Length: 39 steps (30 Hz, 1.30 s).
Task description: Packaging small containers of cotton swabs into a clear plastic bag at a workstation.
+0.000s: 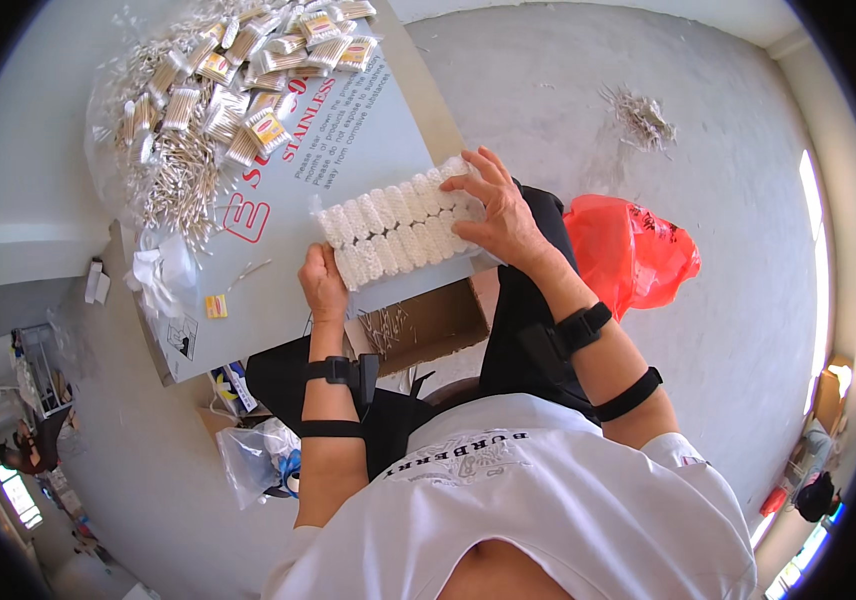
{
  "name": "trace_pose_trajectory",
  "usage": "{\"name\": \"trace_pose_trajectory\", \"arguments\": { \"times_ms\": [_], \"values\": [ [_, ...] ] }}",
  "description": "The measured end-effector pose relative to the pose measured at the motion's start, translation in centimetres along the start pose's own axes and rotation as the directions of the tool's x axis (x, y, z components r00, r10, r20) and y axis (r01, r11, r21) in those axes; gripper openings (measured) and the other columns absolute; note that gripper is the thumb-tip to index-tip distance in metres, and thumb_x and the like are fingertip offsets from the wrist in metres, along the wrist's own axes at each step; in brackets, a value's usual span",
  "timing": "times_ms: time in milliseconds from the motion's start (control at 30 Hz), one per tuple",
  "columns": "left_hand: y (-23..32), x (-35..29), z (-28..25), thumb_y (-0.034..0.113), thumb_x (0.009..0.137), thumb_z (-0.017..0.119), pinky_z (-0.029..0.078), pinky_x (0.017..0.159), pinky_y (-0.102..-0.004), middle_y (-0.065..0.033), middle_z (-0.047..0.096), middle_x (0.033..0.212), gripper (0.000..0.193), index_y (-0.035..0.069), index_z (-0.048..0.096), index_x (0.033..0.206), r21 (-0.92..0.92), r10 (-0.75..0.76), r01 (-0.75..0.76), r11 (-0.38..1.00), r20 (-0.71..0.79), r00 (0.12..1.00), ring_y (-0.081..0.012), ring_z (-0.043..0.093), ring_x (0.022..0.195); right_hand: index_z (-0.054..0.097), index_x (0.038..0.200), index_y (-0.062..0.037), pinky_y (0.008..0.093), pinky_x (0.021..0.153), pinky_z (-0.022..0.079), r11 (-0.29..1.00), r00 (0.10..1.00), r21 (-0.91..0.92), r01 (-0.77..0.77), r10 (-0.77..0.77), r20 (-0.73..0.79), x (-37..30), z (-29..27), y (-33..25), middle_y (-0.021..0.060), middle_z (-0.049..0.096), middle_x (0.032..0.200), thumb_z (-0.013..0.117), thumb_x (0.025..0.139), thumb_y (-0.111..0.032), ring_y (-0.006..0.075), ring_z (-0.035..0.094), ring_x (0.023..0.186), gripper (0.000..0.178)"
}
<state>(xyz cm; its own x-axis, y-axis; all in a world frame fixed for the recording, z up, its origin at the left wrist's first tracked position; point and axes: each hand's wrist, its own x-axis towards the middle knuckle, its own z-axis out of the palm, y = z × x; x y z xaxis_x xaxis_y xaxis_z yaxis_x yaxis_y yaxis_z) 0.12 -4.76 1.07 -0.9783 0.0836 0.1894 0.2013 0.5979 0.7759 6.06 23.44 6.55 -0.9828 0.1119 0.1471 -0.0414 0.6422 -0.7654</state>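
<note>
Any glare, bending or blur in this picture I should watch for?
Head view: the bright white strip at far right and bright rectangular window at lower left look blown out; head view: the far edge of the smooth grey floor bows; head view: the white, ridged, rectangular pack between bare left hand and bare right hand looks fairly sharp.

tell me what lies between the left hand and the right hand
A white ridged pack spans from the left hand to the right hand in the head view.
</note>
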Motion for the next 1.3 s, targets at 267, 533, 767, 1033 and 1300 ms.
{"name": "trace_pose_trajectory", "arguments": {
  "times_ms": [267,533,767,1033,1300],
  "values": [
    [0.0,0.1,0.2,0.026,0.104,0.053,0.041,0.056,-0.0444,-0.0244,0.051,0.067,0.035,0.001,0.048,0.08,0.008,0.02,-0.019,1.0,-0.015,1.0,-0.0419,0.048,0.059,0.067,0.117,-0.0152,0.0491,0.119,0.03,0.994,0.997,-0.086,0.069,-0.067,0.028,-0.1,1.0,-1.1,0.015,0.039,0.155,0.076,0.066,-0.01,0.0404,0.025,0.149,0.052],
    [0.2,-0.1,0.2,0.018,0.103,0.052,0.041,0.058,-0.0399,-0.0208,0.044,0.066,0.03,0.0,0.046,0.08,-0.041,0.005,-0.006,0.999,-0.017,1.0,-0.0303,0.036,0.061,0.067,0.116,-0.0138,0.0496,0.12,0.027,0.998,0.999,-0.042,0.038,-0.038,0.02,0.0,1.1,-1.5,0.0155,0.041,0.152,0.074,0.067,-0.011,0.0386,0.027,0.148,0.049],
    [0.3,-0.1,0.2,0.019,0.103,0.053,0.041,0.058,-0.0404,-0.0205,0.044,0.066,0.029,0.0,0.048,0.081,-0.054,-0.009,0.009,0.999,-0.003,1.0,-0.0298,0.036,0.061,0.067,0.115,-0.0163,0.055,0.121,0.02,0.994,0.997,-0.074,0.077,-0.075,0.031,0.2,1.9,-2.2,0.0151,0.039,0.153,0.076,0.068,-0.015,0.0388,0.024,0.149,0.048],
    [-0.2,0.0,0.3,0.029,0.104,0.053,0.04,0.054,-0.045,-0.0244,0.05,0.064,0.039,0.001,0.047,0.078,-0.038,0.035,-0.037,0.999,-0.043,0.998,-0.0439,0.044,0.059,0.068,0.116,-0.0192,0.0614,0.12,0.016,0.981,0.997,-0.188,0.053,-0.04,0.069,0.6,2.1,-2.9,0.0143,0.04,0.152,0.078,0.07,-0.02,0.0384,0.023,0.15,0.047],
    [0.0,0.0,0.3,0.027,0.105,0.052,0.041,0.055,-0.0457,-0.0244,0.051,0.065,0.036,0.001,0.048,0.08,-0.031,0.018,-0.018,0.999,-0.018,1.0,-0.0461,0.047,0.061,0.07,0.117,-0.0215,0.0649,0.119,0.013,0.968,0.995,-0.247,0.053,-0.031,0.095,0.6,2.6,-4.2,0.0136,0.041,0.151,0.08,0.071,-0.025,0.0365,0.022,0.15,0.047]
  ]
}}
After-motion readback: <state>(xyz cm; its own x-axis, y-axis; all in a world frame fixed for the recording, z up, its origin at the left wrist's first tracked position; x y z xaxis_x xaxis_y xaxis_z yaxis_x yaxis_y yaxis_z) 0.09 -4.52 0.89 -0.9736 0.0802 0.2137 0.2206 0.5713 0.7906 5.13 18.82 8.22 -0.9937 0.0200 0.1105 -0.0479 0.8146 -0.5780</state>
